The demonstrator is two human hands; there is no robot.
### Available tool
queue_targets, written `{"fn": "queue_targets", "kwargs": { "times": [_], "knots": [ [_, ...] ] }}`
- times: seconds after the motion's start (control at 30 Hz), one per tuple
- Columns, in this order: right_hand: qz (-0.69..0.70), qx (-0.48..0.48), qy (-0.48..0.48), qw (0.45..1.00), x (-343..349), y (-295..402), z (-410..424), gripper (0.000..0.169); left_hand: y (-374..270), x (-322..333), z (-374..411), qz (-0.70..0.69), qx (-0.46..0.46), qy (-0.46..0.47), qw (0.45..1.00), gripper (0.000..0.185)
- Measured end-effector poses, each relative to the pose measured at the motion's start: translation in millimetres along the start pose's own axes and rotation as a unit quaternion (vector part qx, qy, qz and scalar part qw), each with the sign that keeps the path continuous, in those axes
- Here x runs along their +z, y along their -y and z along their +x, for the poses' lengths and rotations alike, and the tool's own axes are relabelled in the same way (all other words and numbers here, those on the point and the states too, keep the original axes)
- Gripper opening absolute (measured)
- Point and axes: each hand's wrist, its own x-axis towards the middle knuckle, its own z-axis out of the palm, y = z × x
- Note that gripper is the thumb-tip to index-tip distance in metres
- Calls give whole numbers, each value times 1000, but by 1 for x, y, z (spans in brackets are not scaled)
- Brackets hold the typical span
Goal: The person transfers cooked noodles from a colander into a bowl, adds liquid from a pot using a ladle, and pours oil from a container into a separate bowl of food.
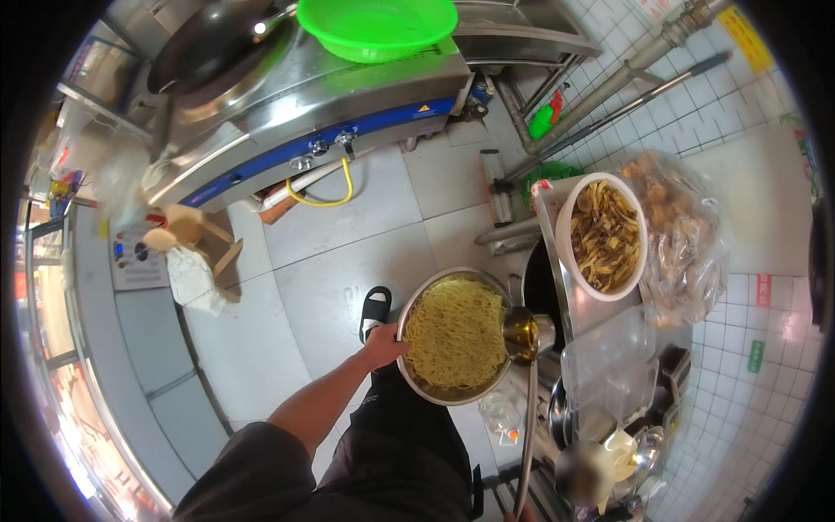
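My left hand [383,347] grips the left rim of a round metal bowl [406,378] and holds it above the floor. Thin yellow noodles [456,333] fill much of it. Only a small part of my right hand [527,513] shows at the bottom edge, around the handle end of a long metal ladle [530,417]. The ladle's cup hangs at the bowl's right rim and contains a clear, yellow, oil-like liquid [518,334]. I cannot tell whether cup and rim touch.
On my right, a metal counter [603,312] bears a white tub [565,251] of brown strips, a large plastic bag [682,241] and clear plastic containers [607,346]. Ahead, a stainless stove [274,124] carries a wok [209,55] and a green basin [378,32]. A wooden stool [225,258] stands left.
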Motion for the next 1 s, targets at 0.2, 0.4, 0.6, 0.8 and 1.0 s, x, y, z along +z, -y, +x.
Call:
{"fn": "queue_targets", "kwargs": {
  "times": [0.2,0.4,0.6,0.8,1.0],
  "knots": [
    [46,-62,-8,997,-11,42,-1,38,-24,-5,-13,13,2,3,1000,32],
    [10,-134,-11,991,27,-59,-18,34,-34,-10,-19,40,1,4,999,34],
    [99,-29,44,994,17,-45,-6,23,-32,-8,-18,38,-6,1,999,36],
    [392,143,149,897,14,-34,5,17,-15,-2,-11,17,-15,3,1000,37],
    [640,243,207,699,31,-55,-13,19,-15,2,-5,32,-28,14,999,38]
  ]
}}
